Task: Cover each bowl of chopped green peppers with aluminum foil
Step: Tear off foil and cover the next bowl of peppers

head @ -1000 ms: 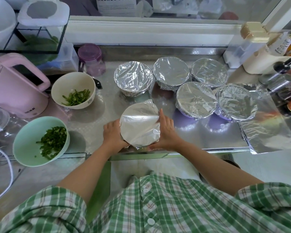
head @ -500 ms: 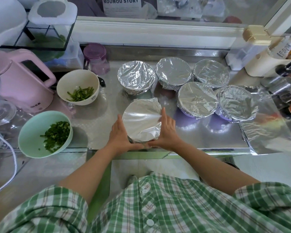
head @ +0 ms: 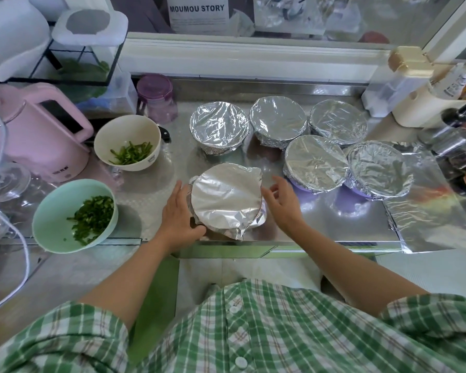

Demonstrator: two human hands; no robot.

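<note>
A foil-topped bowl [head: 225, 197] stands near the counter's front edge, its foil still loose at the near right corner. My left hand [head: 178, 211] wraps round the bowl's left side and presses the foil there. Just off the bowl's right side, my right hand [head: 283, 200] hovers with relaxed fingers and holds nothing. Two uncovered bowls of chopped green peppers stand to the left: a cream bowl [head: 102, 146] and a mint-green bowl [head: 51, 219]. Several foil-covered bowls [head: 315, 165] stand behind and to the right.
A spare foil sheet [head: 431, 219] lies flat at the right. A pink kettle [head: 35, 133] and a white cable [head: 14, 216] are at the left. A purple-lidded jar [head: 156, 98] stands at the back. Bottles and containers [head: 420, 103] crowd the right rear corner.
My right hand has come off the bowl's right side and now hovers beside it. My left hand has slid round the left side, still on the foil.
</note>
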